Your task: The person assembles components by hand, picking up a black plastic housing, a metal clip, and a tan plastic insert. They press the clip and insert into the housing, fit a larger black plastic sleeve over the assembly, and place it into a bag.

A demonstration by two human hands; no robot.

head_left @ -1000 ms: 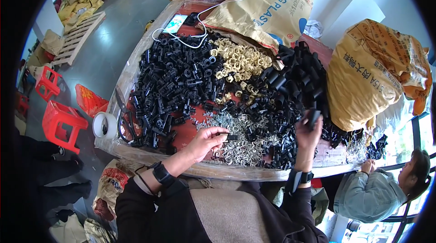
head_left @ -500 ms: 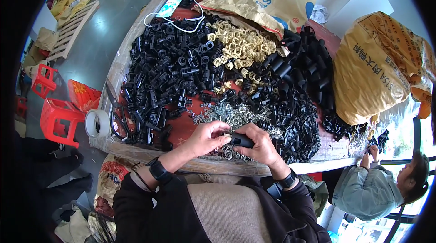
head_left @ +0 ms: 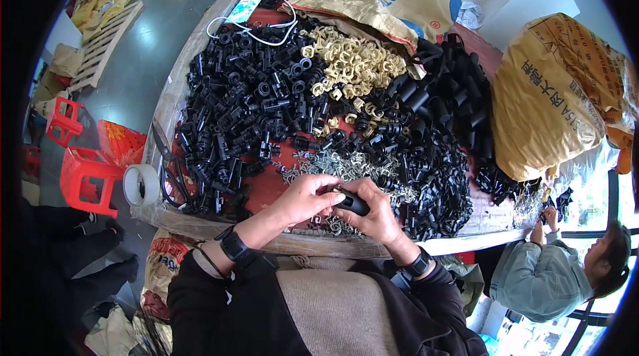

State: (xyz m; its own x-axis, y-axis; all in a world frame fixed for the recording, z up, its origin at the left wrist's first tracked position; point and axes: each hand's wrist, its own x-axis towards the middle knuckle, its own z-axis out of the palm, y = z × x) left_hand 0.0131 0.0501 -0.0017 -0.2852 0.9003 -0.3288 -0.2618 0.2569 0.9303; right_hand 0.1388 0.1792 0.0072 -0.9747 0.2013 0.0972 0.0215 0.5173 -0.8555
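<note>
Above the near edge of the table, a smooth black plastic sleeve (head_left: 354, 203) is held between my hands. My right hand (head_left: 377, 213) wraps round it, thumb on the near side. At its left end, my left hand (head_left: 309, 200) pinches with thumb and fingers; whatever small piece may lie under that thumb is hidden. Just beyond my fingers are scattered small silvery metal clips (head_left: 346, 166). Farther off lie a heap of black plastic fittings (head_left: 239, 103) and a pile of cream-coloured plastic rings (head_left: 356, 66).
Small black parts (head_left: 436, 186) and black sleeves (head_left: 459, 93) cover the right side. Scissors (head_left: 170, 163) and a tape roll (head_left: 141, 184) lie at the left edge. Yellow sacks (head_left: 552, 103) stand at the right. Red stools (head_left: 86, 179) are on the floor; another person (head_left: 546, 276) works at right.
The black sleeve has tilted, its right end turning toward me. My left fingers have closed farther over its left end. My view has shifted slightly.
</note>
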